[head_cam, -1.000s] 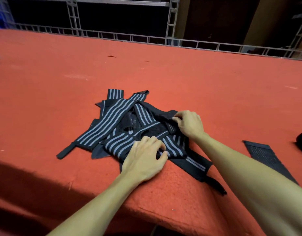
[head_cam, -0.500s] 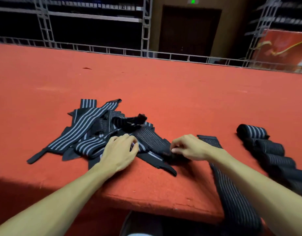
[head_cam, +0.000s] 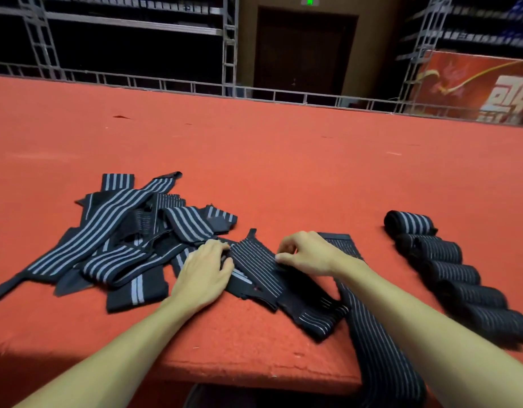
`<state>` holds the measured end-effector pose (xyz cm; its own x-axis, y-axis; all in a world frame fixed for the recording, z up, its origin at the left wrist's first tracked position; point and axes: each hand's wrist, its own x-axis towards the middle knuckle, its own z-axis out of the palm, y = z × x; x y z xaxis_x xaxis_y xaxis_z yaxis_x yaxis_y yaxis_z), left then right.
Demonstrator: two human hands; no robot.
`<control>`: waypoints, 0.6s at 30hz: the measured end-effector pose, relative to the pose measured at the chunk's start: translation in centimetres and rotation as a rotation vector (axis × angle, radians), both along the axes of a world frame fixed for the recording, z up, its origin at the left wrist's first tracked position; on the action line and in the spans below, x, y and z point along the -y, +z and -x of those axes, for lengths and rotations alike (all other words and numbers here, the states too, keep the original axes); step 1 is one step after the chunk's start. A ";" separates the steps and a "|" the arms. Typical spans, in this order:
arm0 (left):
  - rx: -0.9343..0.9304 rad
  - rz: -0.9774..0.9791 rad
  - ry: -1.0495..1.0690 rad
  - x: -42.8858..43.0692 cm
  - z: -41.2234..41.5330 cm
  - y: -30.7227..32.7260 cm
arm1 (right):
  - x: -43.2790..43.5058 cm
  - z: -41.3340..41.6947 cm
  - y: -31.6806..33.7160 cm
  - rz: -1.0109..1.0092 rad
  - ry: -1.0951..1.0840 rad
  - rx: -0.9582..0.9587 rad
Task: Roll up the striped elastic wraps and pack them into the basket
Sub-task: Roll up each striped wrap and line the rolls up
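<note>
A tangled heap of black wraps with grey stripes [head_cam: 116,245] lies on the red carpeted platform [head_cam: 283,172] at the left. One wrap [head_cam: 255,262] is pulled out of the heap toward the middle. My left hand [head_cam: 205,270] holds its left end with curled fingers. My right hand [head_cam: 308,254] pinches its right edge. A long unrolled wrap [head_cam: 372,328] runs under my right forearm and hangs over the front edge. Several rolled wraps [head_cam: 448,269] lie in a row at the right. No basket is in view.
The platform's front edge [head_cam: 254,369] is close below my arms. A metal truss railing [head_cam: 224,89] borders the far side. Behind it stand a dark doorway and, at the far right, a red banner [head_cam: 475,89].
The view has shifted right, bringing the rolled wraps into sight. Both hands have drawn one wrap out of the heap toward the right, and it now lies stretched between them.
</note>
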<state>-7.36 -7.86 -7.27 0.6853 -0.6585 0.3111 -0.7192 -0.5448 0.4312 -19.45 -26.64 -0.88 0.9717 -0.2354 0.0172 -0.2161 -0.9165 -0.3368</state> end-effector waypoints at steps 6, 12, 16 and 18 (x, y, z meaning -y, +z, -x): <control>-0.064 0.075 0.061 0.2 0.1 -0.2 | -1.3 -4.8 -1.1 -0.038 0.045 0.145; -0.243 0.189 0.126 0.1 0.0 -0.1 | -2.9 -7.5 -2.5 -0.015 0.076 -0.002; -0.233 0.183 0.120 0.1 0.1 -0.1 | -2.6 -7.1 -2.9 -0.110 -0.015 0.071; -0.210 0.169 0.112 0.0 0.1 -0.1 | -2.4 -6.5 -2.7 -0.156 -0.069 0.132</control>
<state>-7.47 -7.85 -7.40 0.8116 -0.5265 0.2532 -0.5441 -0.5234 0.6557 -12.94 -24.28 -3.55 0.9448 -0.3115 0.1019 -0.2213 -0.8357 -0.5026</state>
